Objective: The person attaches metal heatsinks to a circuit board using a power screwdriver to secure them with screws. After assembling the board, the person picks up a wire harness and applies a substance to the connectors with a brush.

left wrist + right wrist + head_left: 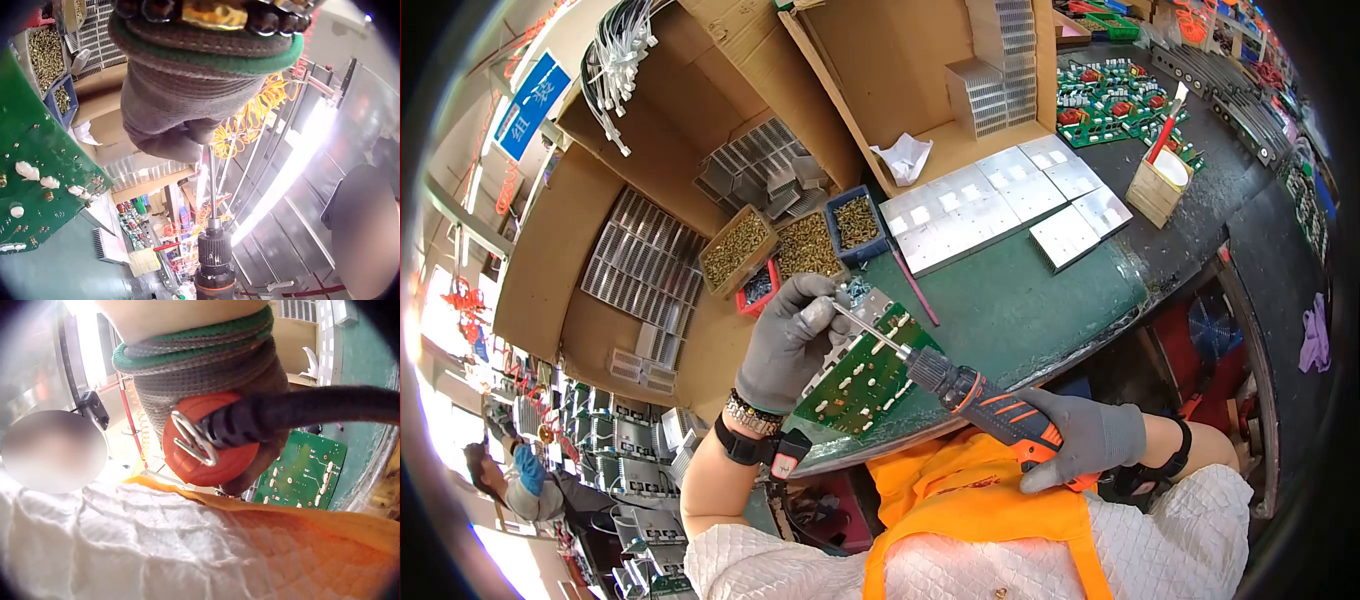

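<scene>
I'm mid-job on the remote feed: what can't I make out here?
- The tip of the bit, and any screw there: head and left wrist views, covered by the left hand.
- Any trigger on the electric screwdriver: head view, behind the right hand; left wrist view, cut off by the bottom edge.
- The circuit board: left wrist view, cut off by the left edge.
</scene>
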Tool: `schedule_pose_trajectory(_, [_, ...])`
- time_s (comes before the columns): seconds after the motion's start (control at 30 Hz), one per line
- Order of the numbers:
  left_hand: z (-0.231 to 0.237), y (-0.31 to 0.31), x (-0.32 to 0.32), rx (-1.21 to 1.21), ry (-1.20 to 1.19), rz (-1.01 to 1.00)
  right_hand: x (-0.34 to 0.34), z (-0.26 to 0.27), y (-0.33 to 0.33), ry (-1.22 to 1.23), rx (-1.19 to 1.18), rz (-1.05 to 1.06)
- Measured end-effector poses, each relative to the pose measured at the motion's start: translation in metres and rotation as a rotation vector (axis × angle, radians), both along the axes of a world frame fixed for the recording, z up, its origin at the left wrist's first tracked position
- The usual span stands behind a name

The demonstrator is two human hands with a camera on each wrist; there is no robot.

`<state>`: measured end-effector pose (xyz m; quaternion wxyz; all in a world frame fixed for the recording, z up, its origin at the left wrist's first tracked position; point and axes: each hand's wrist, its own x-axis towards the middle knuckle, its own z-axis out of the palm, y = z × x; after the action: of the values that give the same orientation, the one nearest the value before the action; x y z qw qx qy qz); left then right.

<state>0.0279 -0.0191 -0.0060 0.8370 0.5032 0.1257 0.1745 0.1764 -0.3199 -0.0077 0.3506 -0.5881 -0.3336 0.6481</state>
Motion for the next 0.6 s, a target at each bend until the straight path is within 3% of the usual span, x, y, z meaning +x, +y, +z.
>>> schedule_pose_trajectory(0.37, [-0.006,0.005,-0.006,-0.003,0.050,-0.021,-0.001,-0.009,-0.002,0.005,0.029,-0.015])
schedule_pose_trajectory(0.6, [0.006,-0.008,-0.006,0.176,0.224,0.077,0.001,0.000,-0.005,-0.053,-0.011,-0.003])
